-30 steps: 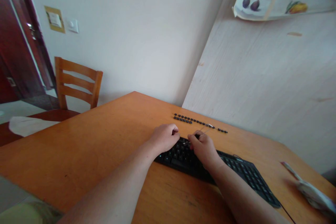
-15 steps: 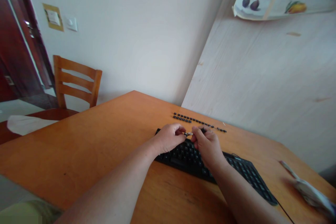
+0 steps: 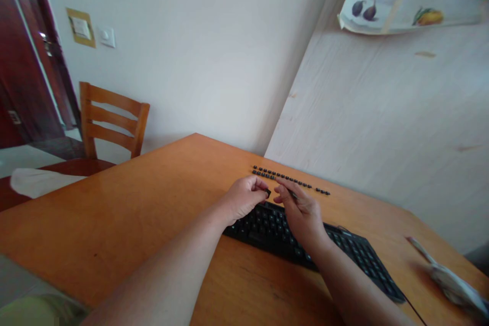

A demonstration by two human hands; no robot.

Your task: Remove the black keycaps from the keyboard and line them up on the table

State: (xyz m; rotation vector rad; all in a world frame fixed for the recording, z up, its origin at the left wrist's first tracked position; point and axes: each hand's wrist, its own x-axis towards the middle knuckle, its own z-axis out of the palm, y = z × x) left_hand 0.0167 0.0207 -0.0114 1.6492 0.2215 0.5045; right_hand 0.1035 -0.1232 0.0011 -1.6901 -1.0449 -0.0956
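Note:
My left hand [image 3: 248, 197] is closed in a pinch on a small black keycap [image 3: 268, 193], just above the top left part of a black keyboard [image 3: 263, 224]. Close by on the right, my right hand [image 3: 301, 209] curls round a thin dark tool, seemingly a keycap puller [image 3: 293, 194]; most of it is hidden in the palm. Its index finger points toward the rows beyond, apart from the keycap. Loose black keycaps [image 3: 282, 176] lie in two lines behind the keyboard, the nearer line shorter.
The wooden table [image 3: 160, 204] meets a wall and a pale panel [image 3: 374, 127] at the back. A duster-like object [image 3: 451, 280] lies at the right. A wooden chair [image 3: 110, 117] stands at the left, with white cloth [image 3: 42, 182] on it.
The metal end of the puller, seen between my hands at the keycap before, has come away. My right fingers have loosened and the tool has tilted back into the palm; the keycap stays in my left hand.

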